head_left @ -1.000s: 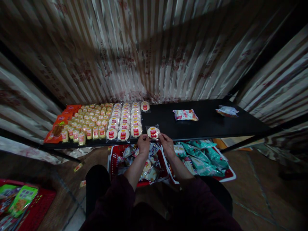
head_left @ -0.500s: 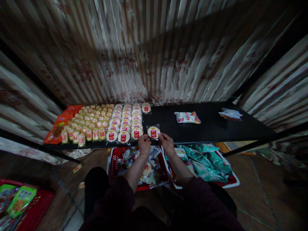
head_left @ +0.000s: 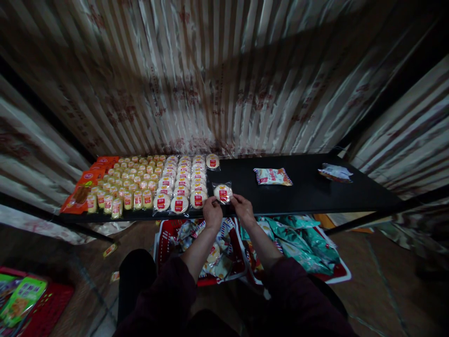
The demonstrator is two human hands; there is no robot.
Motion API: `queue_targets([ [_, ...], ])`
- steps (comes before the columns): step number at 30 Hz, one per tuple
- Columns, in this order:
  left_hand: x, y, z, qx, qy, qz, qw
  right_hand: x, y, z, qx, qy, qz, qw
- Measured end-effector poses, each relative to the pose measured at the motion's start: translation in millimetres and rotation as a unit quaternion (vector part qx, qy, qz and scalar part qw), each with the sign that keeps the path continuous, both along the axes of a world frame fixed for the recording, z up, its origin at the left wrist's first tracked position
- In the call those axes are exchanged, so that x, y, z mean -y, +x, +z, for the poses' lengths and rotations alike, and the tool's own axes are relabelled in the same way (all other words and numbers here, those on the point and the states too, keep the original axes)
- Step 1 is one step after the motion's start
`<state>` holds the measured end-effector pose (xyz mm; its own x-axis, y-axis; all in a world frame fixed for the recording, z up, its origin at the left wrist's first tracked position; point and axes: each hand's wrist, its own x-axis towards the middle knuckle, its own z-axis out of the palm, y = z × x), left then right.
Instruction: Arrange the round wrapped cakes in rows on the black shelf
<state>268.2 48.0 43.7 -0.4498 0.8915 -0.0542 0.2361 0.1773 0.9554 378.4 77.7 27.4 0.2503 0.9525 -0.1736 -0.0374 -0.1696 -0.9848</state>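
Observation:
Both hands pinch the near edge of a round white cracker in a clear wrapper with a red label, over the front part of the black shelf. My left hand has its closed fingertips at the wrapper's near left corner. At the right corner, my right hand grips with thumb and fingers. Just left of the cracker are rows of similar wrapped crackers, set overlapping from front to back. Behind it, one more wrapped cracker lies at the shelf's back edge.
Small yellow wrapped snacks and orange packets fill the shelf's left end. A white packet and another packet lie rightward. Below stand red baskets holding packets; another red basket is at lower left.
The cracker and both hands have shifted slightly toward the back of the shelf, with the grip unchanged. The whole view has tilted a little.

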Motion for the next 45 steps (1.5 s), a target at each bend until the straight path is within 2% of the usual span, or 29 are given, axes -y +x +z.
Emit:
queue_targets([
  [11,-3.9,2.0,13.6,-0.027,-0.029,-0.01,0.999,-9.9,0.2,0.2,-0.023,0.006,-0.019,1.0],
  [20,-9.4,5.9,14.8,-0.079,-0.023,-0.034,0.996,-18.8,-0.9,-2.0,-0.002,-0.002,-0.022,1.0],
  [31,-18.4,8.8,19.7,-0.097,-0.011,-0.044,0.994,-33.2,2.1,-8.0,0.017,-0.002,-0.022,1.0],
  [39,-27.7,11.2,25.6,-0.103,-0.015,-0.048,0.993,-43.5,-0.3,-6.1,0.0,0.008,-0.025,1.0],
  [45,-31.8,12.9,28.5,-0.066,-0.018,-0.043,0.997,-48.4,-2.3,-3.7,-0.01,0.014,-0.026,1.0],
])
